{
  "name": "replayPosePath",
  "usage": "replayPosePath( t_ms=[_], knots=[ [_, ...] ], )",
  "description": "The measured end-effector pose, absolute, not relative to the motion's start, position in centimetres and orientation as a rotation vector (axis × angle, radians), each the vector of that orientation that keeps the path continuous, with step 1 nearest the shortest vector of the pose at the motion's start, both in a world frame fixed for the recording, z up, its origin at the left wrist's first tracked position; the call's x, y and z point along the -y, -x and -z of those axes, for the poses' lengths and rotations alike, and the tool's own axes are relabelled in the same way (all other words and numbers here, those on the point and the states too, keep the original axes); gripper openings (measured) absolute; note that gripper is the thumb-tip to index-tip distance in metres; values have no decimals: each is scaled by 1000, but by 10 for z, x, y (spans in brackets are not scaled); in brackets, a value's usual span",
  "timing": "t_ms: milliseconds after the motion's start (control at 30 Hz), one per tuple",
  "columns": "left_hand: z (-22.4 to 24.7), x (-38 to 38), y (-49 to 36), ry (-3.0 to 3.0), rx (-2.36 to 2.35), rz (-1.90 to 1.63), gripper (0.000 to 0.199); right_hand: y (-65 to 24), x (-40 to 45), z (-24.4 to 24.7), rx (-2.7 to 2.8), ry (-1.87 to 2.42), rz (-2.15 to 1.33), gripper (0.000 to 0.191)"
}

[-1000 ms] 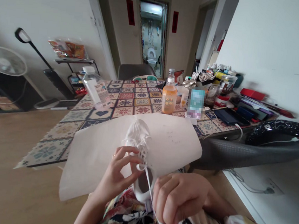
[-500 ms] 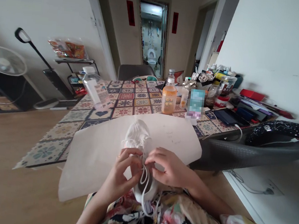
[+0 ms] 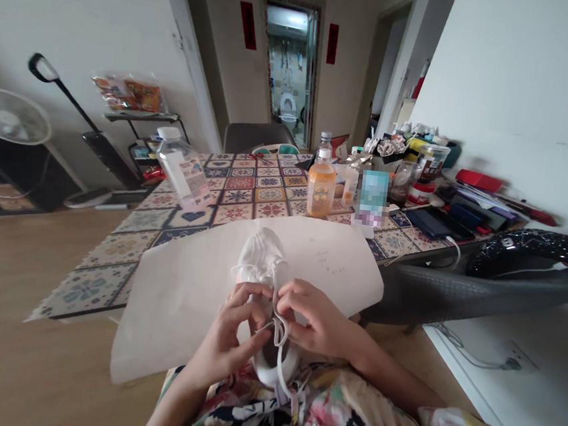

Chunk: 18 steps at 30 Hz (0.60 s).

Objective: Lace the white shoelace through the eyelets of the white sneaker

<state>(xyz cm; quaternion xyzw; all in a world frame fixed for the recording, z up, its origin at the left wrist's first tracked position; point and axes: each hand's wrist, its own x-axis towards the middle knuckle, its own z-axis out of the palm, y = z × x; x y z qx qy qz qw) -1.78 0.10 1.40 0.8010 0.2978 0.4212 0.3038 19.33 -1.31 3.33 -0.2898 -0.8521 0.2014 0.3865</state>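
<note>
A white lace-up shoe lies on a large white paper sheet, its toe pointing away from me and its opening near my lap. Over the shoe's tongue, my left hand pinches the white shoelace between thumb and fingers. Close on the other side, my right hand has its fingers curled against the lace by the eyelets. One long lace end loops over the shoe opening and hangs down onto my patterned clothing. My fingers cover the middle of the shoe.
The paper overhangs the near edge of a table with a patterned cloth. A large clear bottle stands left, an orange drink bottle further right. A tablet and assorted clutter fill the right side, beside a grey chair.
The loose lace loop has shifted slightly right and stretches differently over the shoe opening. My left fingers have moved a little along the lace; both hands stay over the shoe.
</note>
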Motion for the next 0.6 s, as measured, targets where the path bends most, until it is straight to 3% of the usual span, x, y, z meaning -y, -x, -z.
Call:
replayPosePath(
  t_ms=[133, 433, 600],
  knots=[
    [-8, 2, 22, -1826, -677, -1180, 41, -196, 13, -35, 2189, 708, -559, 4],
    [-15, 4, 28, -1363, -558, -1430, 73, -205, 3, -26, 1717, 382, -1127, 31],
    [-24, 9, 38, -1244, -574, -1632, 72, -214, 10, -38, 1466, 373, -1173, 37]
  ],
)
